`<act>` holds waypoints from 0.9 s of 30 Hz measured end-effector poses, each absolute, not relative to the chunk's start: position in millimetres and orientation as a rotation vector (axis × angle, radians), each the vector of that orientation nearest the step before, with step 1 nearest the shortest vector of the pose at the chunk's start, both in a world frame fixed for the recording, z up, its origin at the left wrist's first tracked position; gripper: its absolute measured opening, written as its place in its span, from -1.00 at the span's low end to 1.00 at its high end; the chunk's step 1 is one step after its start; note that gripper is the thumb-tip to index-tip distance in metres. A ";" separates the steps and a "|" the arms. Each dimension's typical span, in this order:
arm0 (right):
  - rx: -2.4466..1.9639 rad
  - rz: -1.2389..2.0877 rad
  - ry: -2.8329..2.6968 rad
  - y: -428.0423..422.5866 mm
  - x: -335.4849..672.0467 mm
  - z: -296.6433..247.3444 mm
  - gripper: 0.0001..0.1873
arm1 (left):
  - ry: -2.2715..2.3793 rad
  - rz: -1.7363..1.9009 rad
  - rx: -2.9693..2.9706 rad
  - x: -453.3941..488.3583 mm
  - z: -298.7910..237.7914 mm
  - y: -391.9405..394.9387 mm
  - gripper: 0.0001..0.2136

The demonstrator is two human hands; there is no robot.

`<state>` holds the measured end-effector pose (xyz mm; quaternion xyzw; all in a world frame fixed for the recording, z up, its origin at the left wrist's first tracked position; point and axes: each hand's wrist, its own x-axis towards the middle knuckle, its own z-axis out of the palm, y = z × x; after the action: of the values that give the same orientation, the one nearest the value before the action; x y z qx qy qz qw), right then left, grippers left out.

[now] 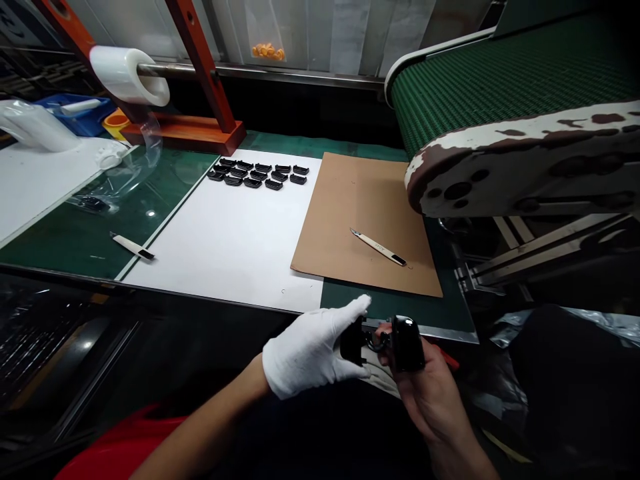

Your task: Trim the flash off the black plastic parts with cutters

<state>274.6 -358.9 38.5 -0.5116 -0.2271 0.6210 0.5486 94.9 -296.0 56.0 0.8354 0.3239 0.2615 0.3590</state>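
Note:
My left hand (317, 347), in a white glove, grips a dark black plastic piece (352, 341) between thumb and fingers. Bare, my right hand (433, 383) is closed on a glossy black plastic part (407, 343) with a rounded face. A thin curved black bit (376, 341) spans the gap between the two pieces; whether it joins them I cannot tell. Both hands are in front of the table's near edge. Beyond them, a craft knife (379, 247) with a pale handle lies on a brown cardboard sheet (345, 193).
Several small black plastic parts (257, 175) lie in rows on a white sheet (225, 247). A second knife (131, 245) is at left. Behind stands a plastic film roll (117, 73) on an orange stand (225, 137). A green conveyor belt (500, 87) overhangs the table at right.

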 end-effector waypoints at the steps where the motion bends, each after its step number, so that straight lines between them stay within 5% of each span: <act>1: -1.232 1.459 -0.609 -359.0 278.2 38.0 -0.56 | 0.834 0.639 2.151 93.9 56.3 -295.8 -0.21; 12: -1.480 1.421 -1.438 -355.9 299.9 61.6 -0.57 | 0.815 0.499 2.131 81.3 57.2 -302.5 -0.12; 27: -1.138 1.494 -1.191 -362.4 290.0 28.0 -0.92 | 0.978 0.987 1.570 98.6 36.4 -355.4 -0.14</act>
<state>290.0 -362.4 28.0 -0.4588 -0.4800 0.6023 0.4431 98.6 -355.4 36.4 0.6487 0.4043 0.4081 0.4991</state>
